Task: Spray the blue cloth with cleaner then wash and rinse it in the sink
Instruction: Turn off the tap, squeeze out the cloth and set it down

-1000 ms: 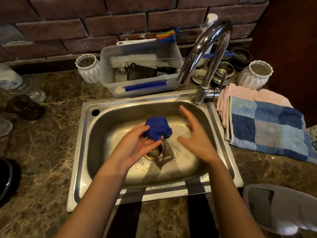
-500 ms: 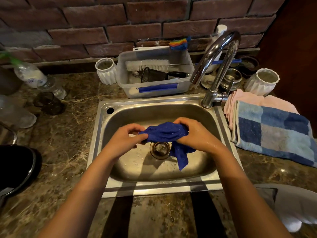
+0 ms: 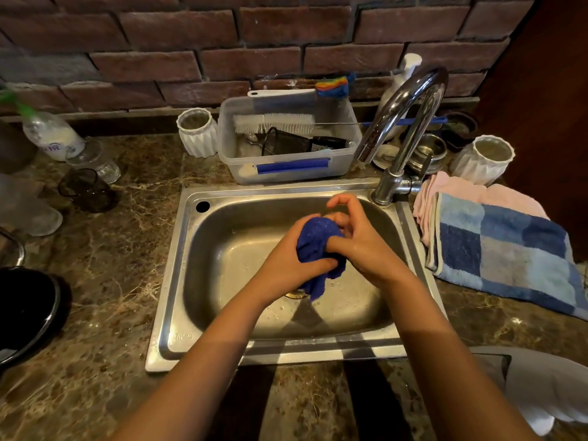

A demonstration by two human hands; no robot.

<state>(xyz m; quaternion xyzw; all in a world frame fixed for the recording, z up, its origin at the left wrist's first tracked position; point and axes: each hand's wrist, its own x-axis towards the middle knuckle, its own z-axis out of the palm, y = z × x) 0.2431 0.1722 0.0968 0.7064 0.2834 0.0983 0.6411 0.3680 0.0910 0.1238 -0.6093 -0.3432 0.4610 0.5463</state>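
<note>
The wet blue cloth (image 3: 315, 246) is bunched into a wad above the middle of the steel sink (image 3: 219, 281), one corner hanging down toward the drain. My left hand (image 3: 286, 265) wraps it from the left and below. My right hand (image 3: 359, 243) presses against it from the right, thumb laid across the cloth, index finger lifted. The chrome tap (image 3: 404, 122) arches over the sink's back right corner; no water runs from it. A spray bottle (image 3: 51, 135) with a green nozzle lies on the counter at the far left.
A clear plastic tub (image 3: 286, 167) with brushes stands behind the sink, a white ribbed cup (image 3: 197, 132) to its left and another (image 3: 483, 157) at the right. Folded blue checked towel (image 3: 502, 253) over a pink cloth lies right of the sink. Glasses (image 3: 86, 189) and a dark pan (image 3: 28, 310) sit left.
A second ago only my left hand held the balled cloth. Both hands then stretched it out over the drain, and now they have squeezed it back into a wad, raised toward the tap.
</note>
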